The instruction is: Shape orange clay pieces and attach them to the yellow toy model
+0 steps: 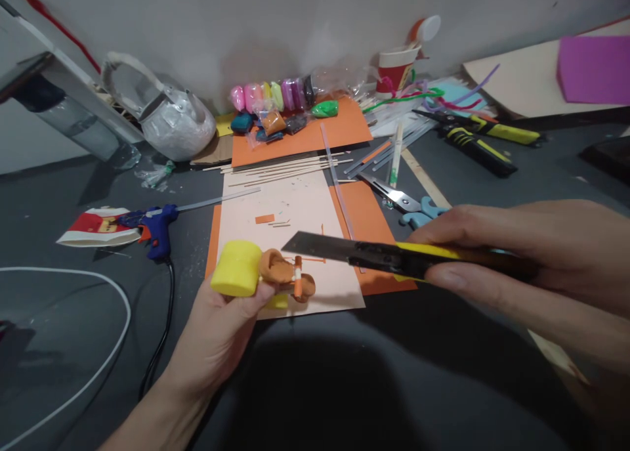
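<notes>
My left hand point(229, 326) grips a small handmade model point(278, 267), with a yellow rounded block at its left and brown clay-like pieces at its right. A little orange and white stick stands across the brown part. In my right hand point(522, 260) is a utility knife point(384, 257) with a yellow and black handle. Its dark blade is out and points left, just above and right of the model; whether the two touch I cannot tell. Beneath them lies a pale paper sheet point(290, 208) over orange paper point(367, 221).
A blue glue gun point(160, 231) with a cord lies at left. Light-blue-handled scissors point(403, 201), thin wooden sticks point(280, 169) and black-yellow pliers point(475, 146) lie farther back. Behind are wrapped clay packs point(275, 100), a silver kettle point(177, 123) and a red paper cup point(396, 70).
</notes>
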### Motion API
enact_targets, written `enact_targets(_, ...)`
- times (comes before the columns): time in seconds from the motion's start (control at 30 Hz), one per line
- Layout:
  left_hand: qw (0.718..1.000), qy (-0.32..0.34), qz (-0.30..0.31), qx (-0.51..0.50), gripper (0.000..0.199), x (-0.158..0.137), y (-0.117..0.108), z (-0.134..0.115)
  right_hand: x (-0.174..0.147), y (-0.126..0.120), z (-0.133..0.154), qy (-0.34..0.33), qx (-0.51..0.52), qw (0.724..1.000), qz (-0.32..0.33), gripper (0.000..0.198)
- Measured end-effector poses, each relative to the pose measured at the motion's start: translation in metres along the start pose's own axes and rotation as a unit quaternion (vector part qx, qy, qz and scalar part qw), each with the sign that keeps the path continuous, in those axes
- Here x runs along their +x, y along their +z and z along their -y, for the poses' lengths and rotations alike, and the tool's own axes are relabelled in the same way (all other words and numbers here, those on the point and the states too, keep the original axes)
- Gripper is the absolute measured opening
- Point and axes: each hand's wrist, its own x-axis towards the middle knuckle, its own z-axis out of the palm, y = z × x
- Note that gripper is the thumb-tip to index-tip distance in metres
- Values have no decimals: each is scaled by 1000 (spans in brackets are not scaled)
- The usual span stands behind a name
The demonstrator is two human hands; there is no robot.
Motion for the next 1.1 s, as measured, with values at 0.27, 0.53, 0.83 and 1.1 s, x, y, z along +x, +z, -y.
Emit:
enact_targets(0.27,995,-69,51,-56,29,-1,-5,-1,19,29,-13,136,-170,975,53,35)
enact_targets(0.53,953,-101,258,-124,15,1,-12,4,26,65,-8,153,-291,935,134,29)
enact_targets(0.83,937,-145,292,-127,22,3,-13,14,14,62,-18,42,-384,921,44,26)
enact_targets(1.1,936,-161,297,-102,21,2,-8,12,16,57,-13,-43,-235,971,-19,16)
